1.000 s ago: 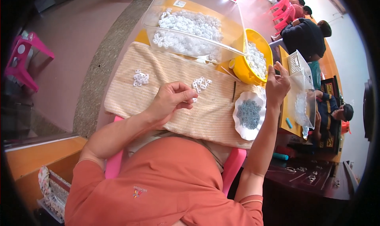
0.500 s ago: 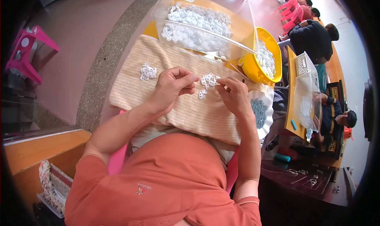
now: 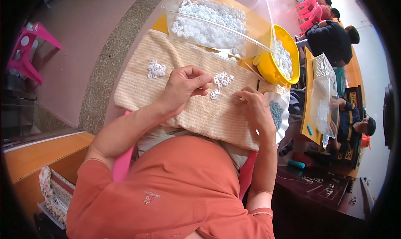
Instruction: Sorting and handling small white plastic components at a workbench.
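Head view: clear bin (image 3: 250, 40) and yellow bowl (image 3: 267, 67) hold white pieces (image 3: 209, 21).

Left hand (image 3: 184, 86) fingertips: curled under, grip unclear.
White dish (image 3: 279, 113): partly behind right hand (image 3: 255, 109).
Small white pieces (image 3: 220, 81): shape too small to tell.

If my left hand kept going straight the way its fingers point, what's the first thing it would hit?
The left hand points toward the small cluster of white plastic pieces on the beige woven mat. It would probably meet those first, with the right hand just past them; depth is hard to judge.
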Motion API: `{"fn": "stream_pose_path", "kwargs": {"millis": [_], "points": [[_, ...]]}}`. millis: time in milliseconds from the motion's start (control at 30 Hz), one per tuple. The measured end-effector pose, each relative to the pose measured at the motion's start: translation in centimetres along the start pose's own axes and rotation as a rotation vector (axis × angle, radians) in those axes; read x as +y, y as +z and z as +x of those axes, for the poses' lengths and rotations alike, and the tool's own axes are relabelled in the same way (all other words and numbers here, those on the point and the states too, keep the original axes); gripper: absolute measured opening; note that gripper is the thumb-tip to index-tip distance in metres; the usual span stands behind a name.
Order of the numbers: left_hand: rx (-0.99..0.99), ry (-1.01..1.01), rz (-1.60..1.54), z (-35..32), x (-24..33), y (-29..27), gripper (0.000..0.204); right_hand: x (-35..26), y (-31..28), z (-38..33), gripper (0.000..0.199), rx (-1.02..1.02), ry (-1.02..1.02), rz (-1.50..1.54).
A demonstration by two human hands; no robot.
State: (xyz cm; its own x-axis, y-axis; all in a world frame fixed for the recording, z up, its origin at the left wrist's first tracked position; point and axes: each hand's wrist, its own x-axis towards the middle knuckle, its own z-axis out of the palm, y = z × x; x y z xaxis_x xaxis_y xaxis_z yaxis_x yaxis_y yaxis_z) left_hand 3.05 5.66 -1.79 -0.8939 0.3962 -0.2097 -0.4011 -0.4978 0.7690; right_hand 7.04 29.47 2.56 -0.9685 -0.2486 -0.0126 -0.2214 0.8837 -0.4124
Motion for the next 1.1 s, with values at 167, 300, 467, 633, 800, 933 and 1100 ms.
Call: {"fn": "stream_pose_path", "kwargs": {"millis": [167, 300, 467, 633, 800, 933, 1100], "points": [[-0.014, -0.011, 0.010, 0.1, -0.3, 0.0, 0.009, -0.3, 0.4, -0.2, 0.016, 0.005, 0.025, 0.011], [-0.028, -0.004, 0.052, 0.1, -0.3, 0.0, 0.008, -0.1, 0.9, -0.3, 0.011, 0.023, 0.022, -0.043], [-0.051, 0.010, 0.114, 0.1, -0.5, 0.1, 0.008, 0.3, 1.4, -0.3, 0.008, 0.020, 0.006, -0.105], [-0.066, 0.016, 0.142, 0.1, -0.7, 0.2, 0.010, 0.6, 1.4, -0.5, 0.008, -0.006, -0.079, -0.155], [-0.062, 0.046, 0.226, 0.2, -0.8, 0.0, 0.011, 0.4, 1.6, -0.3, 0.008, -0.047, -0.034, -0.146], [-0.068, 0.088, 0.283, 0.2, -0.7, 0.3, 0.012, 0.2, 1.6, -0.8, 0.010, 0.013, -0.081, -0.141], [-0.079, 0.161, 0.433, 0.5, -0.9, 0.0, 0.011, -0.4, 1.6, -1.1, 0.013, 0.129, -0.122, -0.095]]}}
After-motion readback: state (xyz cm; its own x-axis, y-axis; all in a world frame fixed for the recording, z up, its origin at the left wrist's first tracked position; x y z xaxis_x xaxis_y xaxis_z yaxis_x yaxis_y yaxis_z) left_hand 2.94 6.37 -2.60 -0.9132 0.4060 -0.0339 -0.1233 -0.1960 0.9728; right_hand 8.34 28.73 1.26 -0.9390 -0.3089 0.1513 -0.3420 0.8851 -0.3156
